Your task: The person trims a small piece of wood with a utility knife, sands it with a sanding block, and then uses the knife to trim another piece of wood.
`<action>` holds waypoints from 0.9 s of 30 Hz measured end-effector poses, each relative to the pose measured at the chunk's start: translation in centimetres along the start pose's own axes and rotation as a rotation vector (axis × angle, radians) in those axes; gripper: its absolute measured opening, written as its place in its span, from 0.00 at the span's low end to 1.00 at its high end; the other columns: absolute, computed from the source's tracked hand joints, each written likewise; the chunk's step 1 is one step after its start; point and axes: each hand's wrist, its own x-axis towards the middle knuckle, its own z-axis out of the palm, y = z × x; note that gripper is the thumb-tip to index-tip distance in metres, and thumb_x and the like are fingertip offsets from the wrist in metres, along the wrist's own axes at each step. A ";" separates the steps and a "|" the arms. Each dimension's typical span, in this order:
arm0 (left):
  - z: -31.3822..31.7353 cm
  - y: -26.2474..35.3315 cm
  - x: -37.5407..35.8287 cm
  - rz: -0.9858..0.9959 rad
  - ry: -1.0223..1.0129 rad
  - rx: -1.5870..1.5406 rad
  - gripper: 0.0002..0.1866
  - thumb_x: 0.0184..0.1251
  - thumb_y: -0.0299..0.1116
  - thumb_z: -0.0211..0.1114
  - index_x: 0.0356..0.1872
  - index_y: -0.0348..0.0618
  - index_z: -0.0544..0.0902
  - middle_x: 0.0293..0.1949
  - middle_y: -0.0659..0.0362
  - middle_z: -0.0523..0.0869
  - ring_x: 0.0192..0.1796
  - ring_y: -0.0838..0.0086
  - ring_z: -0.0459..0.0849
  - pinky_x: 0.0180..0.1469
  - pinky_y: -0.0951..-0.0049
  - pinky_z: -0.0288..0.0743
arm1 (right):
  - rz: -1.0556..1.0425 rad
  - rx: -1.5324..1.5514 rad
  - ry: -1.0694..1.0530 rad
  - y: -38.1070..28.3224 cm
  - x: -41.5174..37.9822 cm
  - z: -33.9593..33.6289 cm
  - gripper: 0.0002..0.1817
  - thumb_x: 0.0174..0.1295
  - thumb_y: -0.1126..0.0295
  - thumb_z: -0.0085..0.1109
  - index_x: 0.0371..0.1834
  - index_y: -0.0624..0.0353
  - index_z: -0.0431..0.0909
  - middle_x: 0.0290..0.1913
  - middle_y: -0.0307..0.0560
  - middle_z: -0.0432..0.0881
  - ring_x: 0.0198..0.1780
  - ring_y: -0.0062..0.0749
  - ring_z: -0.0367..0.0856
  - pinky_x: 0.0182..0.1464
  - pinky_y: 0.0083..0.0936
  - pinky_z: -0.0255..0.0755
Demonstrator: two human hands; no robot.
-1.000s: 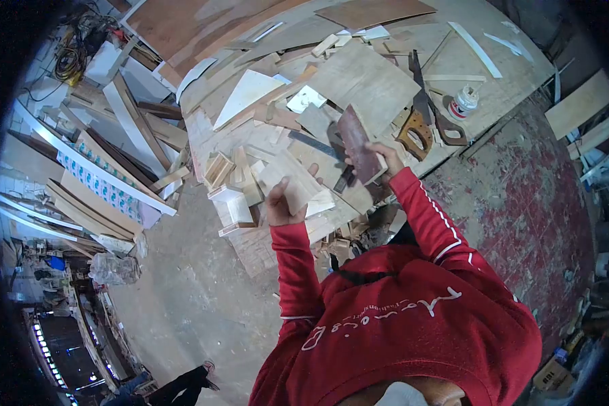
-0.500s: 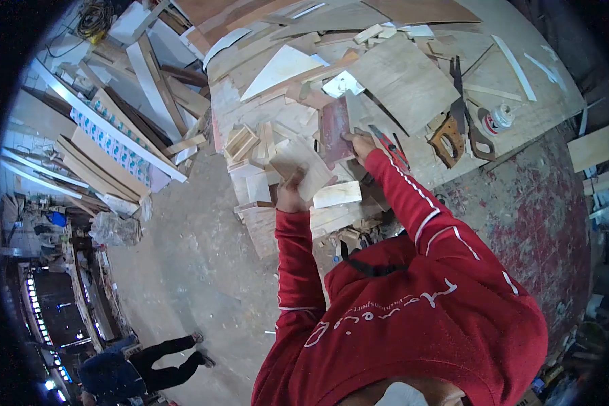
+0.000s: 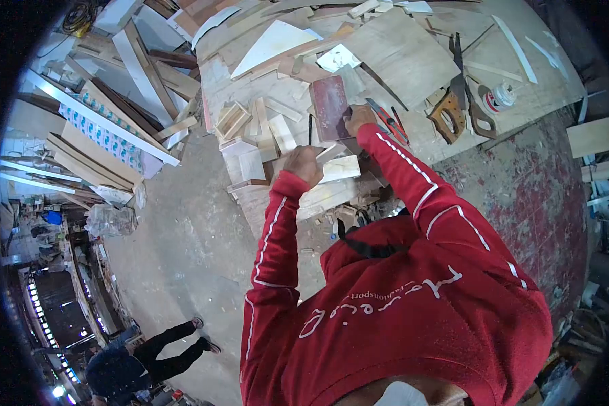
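Note:
My left hand (image 3: 302,166) is closed around a small pale wooden board (image 3: 329,153), turned so that mostly its narrow edge shows. Just up and to the right, my right hand (image 3: 360,120) grips the lower right edge of a reddish-brown rectangular board (image 3: 329,107), its fingers partly hidden. A pale wood block (image 3: 341,169) lies below the two hands. Beside my right hand rests a red-handled tool (image 3: 394,128). A small wooden frame (image 3: 233,120) and several wood offcuts lie left of the reddish board, near a dark slim stick (image 3: 310,128).
Two handsaws, one with a wooden handle (image 3: 446,118), lie right on the worktable (image 3: 426,157) near a white jar (image 3: 499,98). A large plywood sheet (image 3: 406,61) covers the table's middle. Planks (image 3: 145,71) are piled at left. Another person (image 3: 142,362) is at lower left.
The pale board in my left hand has turned from its broad face to edge-on and moved slightly down. My right hand still grips the reddish board, which now stands more upright in view.

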 end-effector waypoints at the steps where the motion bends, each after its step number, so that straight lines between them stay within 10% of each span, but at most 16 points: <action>1: 0.1 0.2 0.3 -0.002 -0.032 0.065 0.15 0.41 0.28 0.60 0.35 0.41 0.82 0.29 0.44 0.81 0.35 0.51 0.80 0.41 0.59 0.74 | 0.005 -0.001 0.002 0.0 -0.4 -1.2 0.20 0.50 0.58 0.59 0.40 0.62 0.78 0.40 0.58 0.79 0.46 0.47 0.77 0.51 0.35 0.69; 7: 1.2 0.5 1.2 -0.034 -0.117 0.195 0.14 0.39 0.26 0.58 0.32 0.45 0.84 0.29 0.45 0.82 0.34 0.52 0.81 0.39 0.59 0.76 | -0.234 0.486 -0.098 2.4 -6.1 -6.8 0.14 0.50 0.74 0.53 0.41 0.60 0.78 0.39 0.49 0.80 0.38 0.35 0.78 0.44 0.25 0.71; 27: 0.8 0.8 2.2 -0.014 -0.224 0.342 0.15 0.42 0.26 0.58 0.35 0.49 0.84 0.30 0.49 0.83 0.35 0.55 0.82 0.39 0.61 0.77 | -0.346 0.559 0.046 1.9 -12.6 -3.9 0.11 0.49 0.66 0.59 0.36 0.56 0.80 0.33 0.48 0.77 0.38 0.45 0.77 0.40 0.33 0.71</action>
